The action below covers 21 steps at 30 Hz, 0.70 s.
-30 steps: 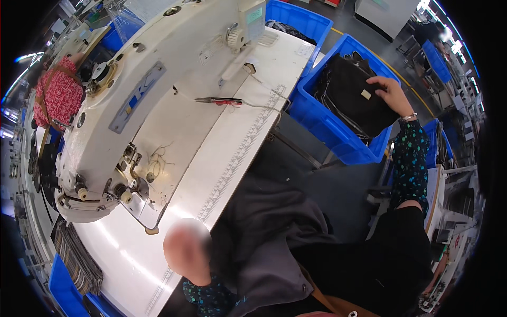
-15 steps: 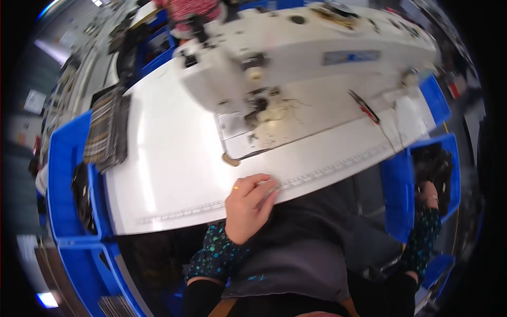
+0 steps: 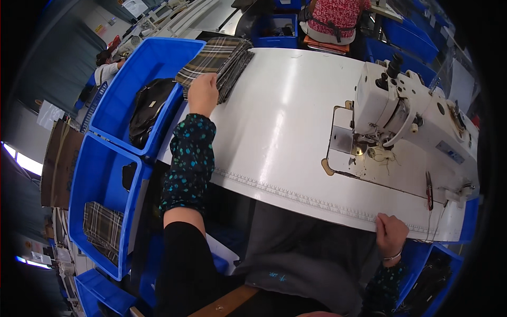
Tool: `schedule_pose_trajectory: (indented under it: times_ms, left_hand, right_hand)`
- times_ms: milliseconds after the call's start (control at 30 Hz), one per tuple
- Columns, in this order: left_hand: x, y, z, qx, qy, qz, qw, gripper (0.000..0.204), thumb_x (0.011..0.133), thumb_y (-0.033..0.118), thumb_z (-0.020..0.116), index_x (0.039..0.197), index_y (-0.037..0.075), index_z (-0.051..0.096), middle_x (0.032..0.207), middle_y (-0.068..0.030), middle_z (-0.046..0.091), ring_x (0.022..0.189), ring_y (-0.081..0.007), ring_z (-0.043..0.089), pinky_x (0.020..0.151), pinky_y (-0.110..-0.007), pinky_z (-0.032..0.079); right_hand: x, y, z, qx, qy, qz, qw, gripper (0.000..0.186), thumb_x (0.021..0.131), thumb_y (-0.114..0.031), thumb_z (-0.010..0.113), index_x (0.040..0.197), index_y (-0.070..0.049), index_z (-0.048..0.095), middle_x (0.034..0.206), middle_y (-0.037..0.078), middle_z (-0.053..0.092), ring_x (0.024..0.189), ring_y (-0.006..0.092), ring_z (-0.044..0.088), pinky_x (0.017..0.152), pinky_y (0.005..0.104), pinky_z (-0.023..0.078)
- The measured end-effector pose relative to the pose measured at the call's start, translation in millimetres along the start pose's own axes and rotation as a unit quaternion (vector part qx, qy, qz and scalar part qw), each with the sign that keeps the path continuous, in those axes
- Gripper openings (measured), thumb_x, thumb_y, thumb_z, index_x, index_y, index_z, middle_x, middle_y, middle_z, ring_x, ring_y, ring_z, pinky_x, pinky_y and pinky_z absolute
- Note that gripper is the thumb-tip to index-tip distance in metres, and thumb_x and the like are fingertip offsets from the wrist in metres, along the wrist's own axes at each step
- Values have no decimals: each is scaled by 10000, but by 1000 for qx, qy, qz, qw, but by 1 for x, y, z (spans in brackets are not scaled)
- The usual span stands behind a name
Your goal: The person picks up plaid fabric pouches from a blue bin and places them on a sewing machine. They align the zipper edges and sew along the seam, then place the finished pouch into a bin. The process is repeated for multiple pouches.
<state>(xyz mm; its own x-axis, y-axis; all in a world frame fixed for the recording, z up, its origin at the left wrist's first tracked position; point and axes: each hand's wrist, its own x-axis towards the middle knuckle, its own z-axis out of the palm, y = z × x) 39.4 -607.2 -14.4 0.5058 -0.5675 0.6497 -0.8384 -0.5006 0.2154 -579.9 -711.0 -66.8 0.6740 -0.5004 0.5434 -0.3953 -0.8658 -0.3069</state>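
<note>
After left hand [image 3: 203,95] moved, at plaid stack [image 3: 219,55]

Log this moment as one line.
Left hand: at brown plaid fabric stack; right hand: at near edge of white tabletop; white sewing machine: untouched

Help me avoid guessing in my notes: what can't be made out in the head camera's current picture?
All in the head view:
Left hand: its own back hides the fingertips, so a grip on the plaid cloth stack is unconfirmed.
Right hand: palm hidden by the hand itself.
Sewing machine: needle tip too small.
Lower-right blue bin: outer side cut off by the dark fisheye rim.
</note>
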Motion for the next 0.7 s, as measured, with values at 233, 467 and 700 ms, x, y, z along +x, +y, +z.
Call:
schedule_pose_trajectory:
  times_ms: [233, 467, 700]
  left_hand:
    - [41, -53, 15, 17, -181, -156, 971, 298, 904, 394, 798, 1002, 114, 767, 986, -123, 758, 999, -331, 714, 871, -488, 549]
    - [25, 2, -28, -11, -168, -113, 979, 326, 933, 362, 755, 938, 38, 723, 930, -163, 750, 904, -344, 717, 788, -461, 549]
    - [-114, 149, -19, -500, -549, -132, 656, 275, 1096, 311, 601, 1205, 59, 621, 1028, 0, 677, 810, -63, 598, 696, -227, 525]
  right_hand:
    - [15, -15, 31, 25, 5, -28, 999, 120, 827, -72, 817, 911, -90, 732, 661, 67, 563, 553, 273, 545, 518, 407, 403]
    - [21, -17, 29, 25, -19, -46, 998, 126, 820, -74, 821, 903, -90, 728, 661, 67, 556, 542, 275, 534, 514, 404, 400]
    - [46, -73, 53, 130, -21, -84, 988, 246, 839, -35, 790, 1079, -31, 741, 953, 148, 688, 819, 313, 663, 698, 416, 522]
